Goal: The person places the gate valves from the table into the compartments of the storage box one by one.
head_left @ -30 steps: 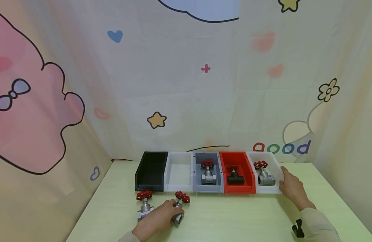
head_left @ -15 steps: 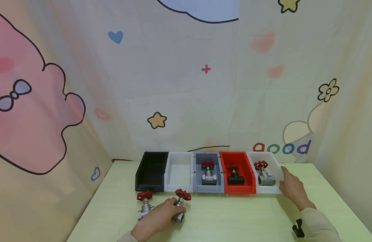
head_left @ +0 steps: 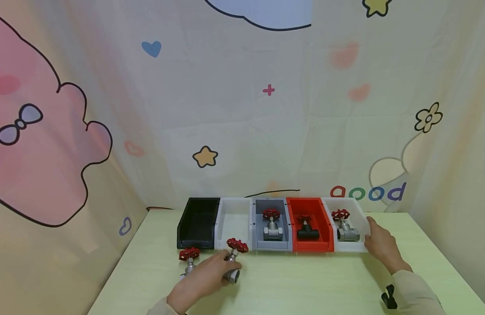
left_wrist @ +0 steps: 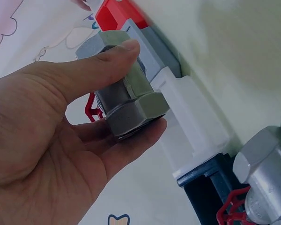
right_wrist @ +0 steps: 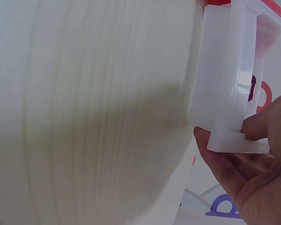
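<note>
My left hand point(head_left: 209, 273) grips a metal gate valve point(head_left: 232, 276) by its body, red handwheel upward, in front of the second bin from the left. In the left wrist view, thumb and fingers wrap the hexagonal-ended valve body point(left_wrist: 126, 93). Partly hidden behind that hand, another red-wheeled valve point(head_left: 189, 254) stands on the table. My right hand point(head_left: 384, 245) holds the side wall of the rightmost white bin point(head_left: 364, 223). In the right wrist view, the thumb is on the inner side of the white bin point(right_wrist: 220, 84) and the fingers are outside.
The bins stand in a row: black point(head_left: 197, 223), white point(head_left: 233, 223), grey point(head_left: 283, 205), red point(head_left: 325, 223) and white. The grey, red and right white bins each hold a red-wheeled valve; the red bin's valve point(head_left: 307, 232) has a black body. A printed curtain point(head_left: 234, 109) hangs behind.
My left hand has raised the valve slightly and moved it toward the bins, its handwheel now overlapping the white bin's front edge. The right hand stays on the right bin's wall.
</note>
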### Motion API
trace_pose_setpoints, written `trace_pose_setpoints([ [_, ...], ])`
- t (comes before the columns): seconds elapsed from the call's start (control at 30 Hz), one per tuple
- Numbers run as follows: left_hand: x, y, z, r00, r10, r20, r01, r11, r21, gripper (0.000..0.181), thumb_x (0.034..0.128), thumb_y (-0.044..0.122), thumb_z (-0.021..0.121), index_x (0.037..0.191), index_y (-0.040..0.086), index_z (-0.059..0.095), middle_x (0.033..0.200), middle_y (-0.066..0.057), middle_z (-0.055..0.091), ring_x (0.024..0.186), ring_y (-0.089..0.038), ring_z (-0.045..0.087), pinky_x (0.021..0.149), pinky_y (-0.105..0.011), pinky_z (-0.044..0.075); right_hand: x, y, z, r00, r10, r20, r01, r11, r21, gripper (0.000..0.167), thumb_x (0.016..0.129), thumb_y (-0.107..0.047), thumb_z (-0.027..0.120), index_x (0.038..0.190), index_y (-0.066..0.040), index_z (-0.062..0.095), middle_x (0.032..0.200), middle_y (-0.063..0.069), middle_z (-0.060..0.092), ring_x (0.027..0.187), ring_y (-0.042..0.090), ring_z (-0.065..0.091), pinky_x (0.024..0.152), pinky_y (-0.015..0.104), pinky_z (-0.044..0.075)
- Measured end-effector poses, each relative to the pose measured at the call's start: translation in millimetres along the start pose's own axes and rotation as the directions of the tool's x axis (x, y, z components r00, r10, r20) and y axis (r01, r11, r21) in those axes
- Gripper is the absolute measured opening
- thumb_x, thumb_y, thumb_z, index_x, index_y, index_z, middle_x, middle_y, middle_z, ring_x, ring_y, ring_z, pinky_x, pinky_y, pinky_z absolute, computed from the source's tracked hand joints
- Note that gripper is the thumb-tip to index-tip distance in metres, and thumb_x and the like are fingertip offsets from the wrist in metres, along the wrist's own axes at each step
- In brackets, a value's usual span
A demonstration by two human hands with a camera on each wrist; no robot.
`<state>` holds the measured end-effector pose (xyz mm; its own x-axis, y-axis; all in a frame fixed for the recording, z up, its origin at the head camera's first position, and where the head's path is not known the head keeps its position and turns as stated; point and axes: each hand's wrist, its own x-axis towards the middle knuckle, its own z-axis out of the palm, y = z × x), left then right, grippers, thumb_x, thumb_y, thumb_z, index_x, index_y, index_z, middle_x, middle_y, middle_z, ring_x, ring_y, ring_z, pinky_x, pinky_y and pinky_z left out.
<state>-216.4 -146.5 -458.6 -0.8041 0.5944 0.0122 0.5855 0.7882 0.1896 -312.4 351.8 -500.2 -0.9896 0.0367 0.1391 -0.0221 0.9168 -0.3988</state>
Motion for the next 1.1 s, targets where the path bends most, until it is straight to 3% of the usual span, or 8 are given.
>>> trace_pose_setpoints([
  [0.23, 1.2, 1.3, -11.1, 0.999, -0.034, -0.012, 0.034, 0.999, 0.018, 0.048, 0.0775, 0.018, 0.082, 0.121, 0.032, 0.069, 0.113, -0.005, 0.06, 0.091, -0.013, 0.058, 0.074, -0.029, 0.057, -0.4, 0.1, 0.2, 1.0, 0.0, 0.004, 0.0, 1.0, 0.002, 0.059, 0.091, -0.002, 0.054, 0.142, 0.013, 0.028, 0.126, 0.044, 0.049, 0.106, 0.059, 0.056, 0.079, 0.066, 0.049],
  [0.83, 7.7, -4.0, -38.0, 0.993, 0.007, -0.119, 0.0, 0.998, 0.062, 0.047, 0.0792, 0.014, 0.081, 0.123, 0.025, 0.068, 0.11, -0.005, 0.061, 0.094, -0.014, 0.057, 0.079, -0.026, 0.056, -0.5, 1.1, 1.2, 1.0, 0.009, 0.015, -0.009, 1.0, 0.009, 0.06, 0.091, -0.002, 0.055, 0.142, 0.012, 0.027, 0.127, 0.044, 0.048, 0.107, 0.059, 0.055, 0.078, 0.066, 0.049],
  [1.1, 16.4, -7.1, -50.5, 0.99, -0.035, -0.134, 0.044, 0.997, 0.064, 0.048, 0.0802, 0.012, 0.08, 0.125, 0.024, 0.067, 0.108, -0.005, 0.059, 0.091, -0.014, 0.054, 0.077, -0.026, 0.055, -1.6, 1.0, 1.3, 1.0, 0.003, 0.0, -0.003, 1.0, 0.013, 0.059, 0.09, -0.002, 0.055, 0.141, 0.012, 0.028, 0.126, 0.044, 0.049, 0.106, 0.059, 0.055, 0.078, 0.066, 0.049],
])
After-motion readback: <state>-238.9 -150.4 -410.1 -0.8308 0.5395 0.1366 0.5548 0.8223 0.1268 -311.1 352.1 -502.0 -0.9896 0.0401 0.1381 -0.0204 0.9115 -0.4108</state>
